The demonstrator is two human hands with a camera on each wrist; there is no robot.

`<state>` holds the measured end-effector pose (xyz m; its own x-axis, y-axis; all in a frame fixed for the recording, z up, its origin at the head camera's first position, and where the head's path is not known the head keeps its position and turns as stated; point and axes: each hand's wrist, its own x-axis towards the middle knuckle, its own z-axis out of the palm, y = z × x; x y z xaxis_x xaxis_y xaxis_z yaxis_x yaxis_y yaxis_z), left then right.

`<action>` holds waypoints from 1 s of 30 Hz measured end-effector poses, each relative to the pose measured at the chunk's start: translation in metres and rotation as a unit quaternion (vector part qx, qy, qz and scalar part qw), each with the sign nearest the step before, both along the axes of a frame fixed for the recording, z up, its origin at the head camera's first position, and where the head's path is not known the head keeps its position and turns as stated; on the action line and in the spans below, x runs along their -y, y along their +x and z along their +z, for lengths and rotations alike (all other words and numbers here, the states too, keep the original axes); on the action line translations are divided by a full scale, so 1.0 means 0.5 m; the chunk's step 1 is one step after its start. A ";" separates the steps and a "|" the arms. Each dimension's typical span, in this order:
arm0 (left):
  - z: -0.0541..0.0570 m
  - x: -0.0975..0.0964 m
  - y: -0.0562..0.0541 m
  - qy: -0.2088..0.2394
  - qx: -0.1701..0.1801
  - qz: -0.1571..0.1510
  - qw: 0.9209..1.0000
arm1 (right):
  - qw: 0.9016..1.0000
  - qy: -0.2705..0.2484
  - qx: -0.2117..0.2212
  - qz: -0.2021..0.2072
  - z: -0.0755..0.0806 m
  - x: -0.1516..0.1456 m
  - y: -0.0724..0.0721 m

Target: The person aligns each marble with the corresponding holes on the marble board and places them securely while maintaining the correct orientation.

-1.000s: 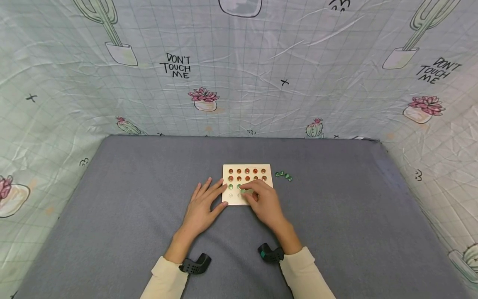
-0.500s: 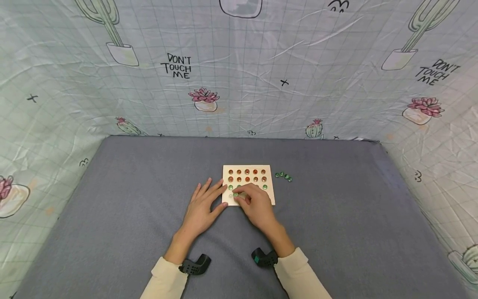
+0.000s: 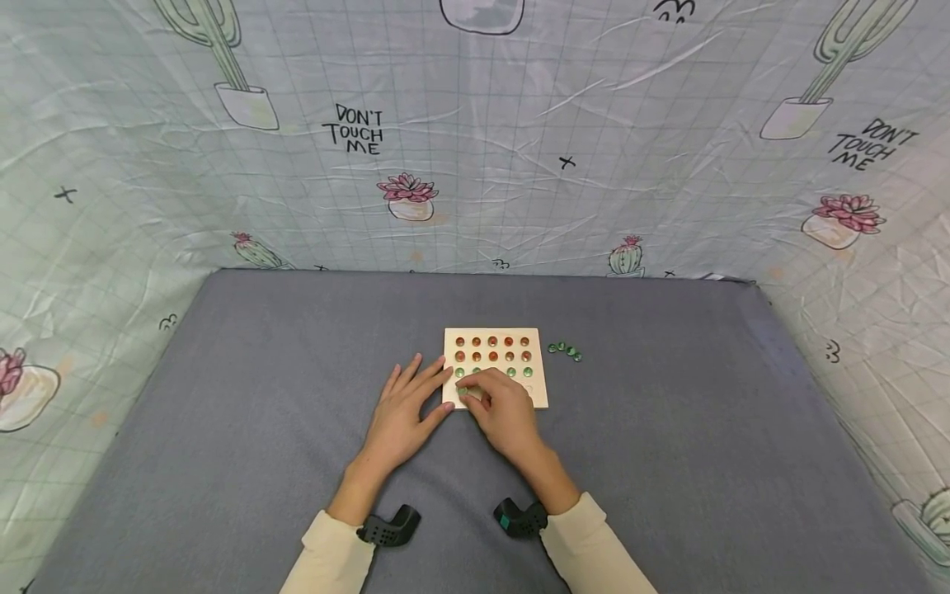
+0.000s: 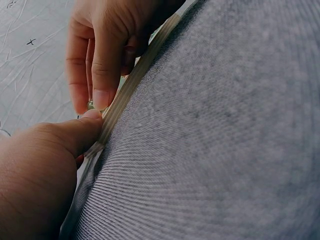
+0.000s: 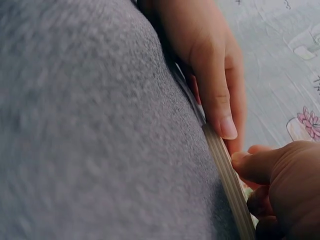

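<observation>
A pale wooden board (image 3: 540, 396) with rows of round hollows lies flat on the grey cloth. Reddish-brown glass beads (image 3: 493, 341) fill its two far rows, and green glass beads (image 3: 528, 372) show in the third. My right hand (image 3: 505, 410) pinches a green glass bead (image 4: 90, 105) between thumb and forefinger, low over the near left corner hollow. Whether that bead touches the board cannot be seen. My left hand (image 3: 404, 412) lies spread at the board's left edge, fingertips and thumb touching it. The right hand covers part of the two near rows.
Several loose green glass beads (image 3: 565, 349) lie on the cloth just right of the board. Grey cloth (image 3: 297, 371) covers the table. A printed fabric sheet (image 3: 490, 223) hangs behind and at both sides. Each wrist wears a black camera mount (image 3: 389, 528).
My right hand has moved left and slightly nearer along the board with the green glass bead, to the left corner hollow. The left hand stays put.
</observation>
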<state>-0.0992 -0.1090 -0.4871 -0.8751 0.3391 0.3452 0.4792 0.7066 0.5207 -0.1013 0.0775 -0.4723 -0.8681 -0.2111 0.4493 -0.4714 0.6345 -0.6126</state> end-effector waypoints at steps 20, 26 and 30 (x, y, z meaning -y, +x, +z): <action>-0.001 -0.001 -0.001 -0.003 0.010 0.000 1.000 | 0.999 0.018 0.022 -0.041 0.003 0.012 0.000; 0.000 0.000 -0.002 -0.006 0.008 0.000 1.000 | 0.999 0.019 0.025 -0.041 0.004 0.012 -0.001; 0.002 0.000 -0.002 -0.007 0.008 0.001 1.000 | 0.999 0.021 0.027 -0.041 0.004 0.012 -0.002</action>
<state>-0.1004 -0.1089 -0.4863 -0.8809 0.3419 0.3272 0.4698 0.7149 0.5178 -0.1020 0.0717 -0.4702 -0.9058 -0.1564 0.3939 -0.3843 0.6951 -0.6077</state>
